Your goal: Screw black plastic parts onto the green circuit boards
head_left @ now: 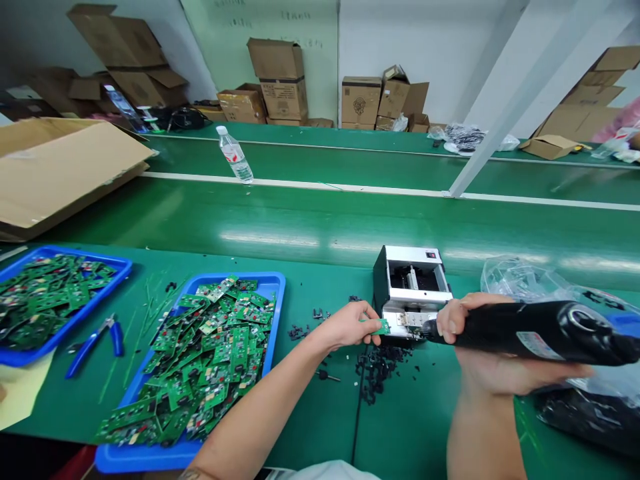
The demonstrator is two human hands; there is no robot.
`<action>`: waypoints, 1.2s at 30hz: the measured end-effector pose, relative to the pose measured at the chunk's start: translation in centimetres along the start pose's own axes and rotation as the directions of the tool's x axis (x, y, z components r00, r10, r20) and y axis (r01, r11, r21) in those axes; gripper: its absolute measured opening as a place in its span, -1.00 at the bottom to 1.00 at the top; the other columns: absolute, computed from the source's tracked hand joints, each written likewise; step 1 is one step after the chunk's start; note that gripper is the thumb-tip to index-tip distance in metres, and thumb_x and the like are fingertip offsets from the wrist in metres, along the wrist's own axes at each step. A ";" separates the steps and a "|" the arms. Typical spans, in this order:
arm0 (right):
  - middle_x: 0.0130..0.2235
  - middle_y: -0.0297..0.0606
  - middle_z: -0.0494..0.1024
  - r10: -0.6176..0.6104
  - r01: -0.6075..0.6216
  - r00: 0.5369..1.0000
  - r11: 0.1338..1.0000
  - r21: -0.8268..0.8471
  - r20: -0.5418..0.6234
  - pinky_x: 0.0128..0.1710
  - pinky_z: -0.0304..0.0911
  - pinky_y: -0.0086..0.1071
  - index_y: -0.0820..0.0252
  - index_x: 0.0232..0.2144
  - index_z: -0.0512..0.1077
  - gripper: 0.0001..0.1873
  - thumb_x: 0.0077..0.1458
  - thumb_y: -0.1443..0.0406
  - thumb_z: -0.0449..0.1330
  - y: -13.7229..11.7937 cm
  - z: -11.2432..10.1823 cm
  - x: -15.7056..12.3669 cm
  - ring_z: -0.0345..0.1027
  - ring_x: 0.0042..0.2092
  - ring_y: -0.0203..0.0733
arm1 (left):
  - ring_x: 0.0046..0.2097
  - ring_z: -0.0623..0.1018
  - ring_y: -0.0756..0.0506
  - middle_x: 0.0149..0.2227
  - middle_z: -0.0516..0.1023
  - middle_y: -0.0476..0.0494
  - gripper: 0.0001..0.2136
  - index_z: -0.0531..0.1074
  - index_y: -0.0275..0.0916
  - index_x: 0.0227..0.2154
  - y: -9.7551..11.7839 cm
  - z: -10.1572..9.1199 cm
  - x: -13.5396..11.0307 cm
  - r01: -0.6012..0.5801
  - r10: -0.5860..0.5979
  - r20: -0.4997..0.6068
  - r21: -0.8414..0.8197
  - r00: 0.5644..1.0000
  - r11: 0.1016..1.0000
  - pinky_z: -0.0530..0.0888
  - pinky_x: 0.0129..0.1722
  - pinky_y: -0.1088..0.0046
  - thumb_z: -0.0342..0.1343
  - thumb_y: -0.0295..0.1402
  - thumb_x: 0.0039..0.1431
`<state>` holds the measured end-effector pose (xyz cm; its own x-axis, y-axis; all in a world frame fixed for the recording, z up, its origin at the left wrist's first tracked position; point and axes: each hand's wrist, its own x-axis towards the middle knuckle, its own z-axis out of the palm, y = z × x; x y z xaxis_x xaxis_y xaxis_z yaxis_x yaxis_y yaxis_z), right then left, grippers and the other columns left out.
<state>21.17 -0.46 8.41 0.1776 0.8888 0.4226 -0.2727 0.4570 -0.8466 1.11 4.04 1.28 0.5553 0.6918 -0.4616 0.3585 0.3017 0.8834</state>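
Between the thumb and fingers of my left hand (357, 325) is a small green circuit board (384, 327), held at the front left of a silver-and-black machine (417, 293). My right hand (463, 317) is wrapped around a black electric screwdriver (530, 331), lying nearly level. Its tip points left, at the metal fixture (413, 323) on the machine's front; whether it touches a screw is too small to tell. Small black plastic parts (377, 373) lie scattered on the table in front of the machine.
Left of my arm a blue tray (277, 320) holds many circuit boards, with another blue tray (125, 267) farther left. Blue-handled cutters (95, 343) lie between them. Plastic bags (525, 280) sit at the right. A water bottle (235, 157) stands beyond, near a slanted white post (485, 147).
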 end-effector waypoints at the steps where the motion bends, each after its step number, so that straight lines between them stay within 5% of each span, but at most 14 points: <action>1: -0.64 -0.33 0.40 0.014 -0.014 1.000 1.000 0.006 -0.009 -0.67 0.14 -0.35 0.13 -0.38 0.54 -0.12 -0.25 -0.44 -0.09 0.2 0.0 0.0 0.23 -0.65 -0.24 | -0.45 0.41 0.02 -0.41 0.58 -0.13 -0.71 0.31 -0.26 -0.29 -0.1 0.0 0.0 -0.001 0.001 0.000 0.002 1.000 1.000 0.25 -0.52 0.54 0.10 -0.13 0.08; 16: -0.64 -0.33 0.40 0.189 -0.189 0.982 0.982 -0.010 0.021 -0.67 0.14 -0.34 0.10 -0.31 0.54 -0.06 -0.32 -0.47 -0.11 1.0 -0.6 -0.6 0.21 -0.67 -0.25 | -0.48 0.39 0.03 -0.46 0.56 -0.11 -0.77 0.31 -0.27 -0.32 -0.5 0.6 0.3 -0.024 0.024 -0.015 -0.020 1.000 1.000 0.25 -0.55 0.57 0.08 -0.20 0.10; 25: -0.66 -0.34 0.38 0.048 -0.057 0.996 0.991 0.125 0.076 -0.67 0.13 -0.34 0.06 -0.33 0.55 -0.17 -0.20 -0.42 -0.07 -0.8 2.8 1.2 0.19 -0.68 -0.25 | -0.48 0.39 0.03 -0.47 0.57 -0.09 -0.77 0.34 -0.26 -0.32 -0.7 0.5 0.3 -0.041 0.041 -0.006 -0.007 0.999 0.999 0.26 -0.55 0.57 0.07 -0.18 0.12; 36: -0.67 -0.34 0.39 0.127 -0.139 0.986 0.984 0.114 0.105 -0.68 0.10 -0.37 0.07 -0.35 0.54 -0.08 -0.29 -0.47 -0.15 0.9 3.4 1.6 0.16 -0.69 -0.27 | -0.55 0.33 0.07 -0.51 0.54 -0.07 -0.81 0.38 -0.30 -0.41 -0.2 0.7 0.4 -0.056 0.056 -0.008 -0.010 0.998 0.998 0.27 -0.52 0.57 0.07 -0.24 0.10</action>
<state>18.01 1.49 9.39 0.0412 0.9384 0.3430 -0.4009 0.3299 -0.8547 1.76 3.78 0.88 0.5686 0.7127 -0.4109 0.3194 0.2691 0.9086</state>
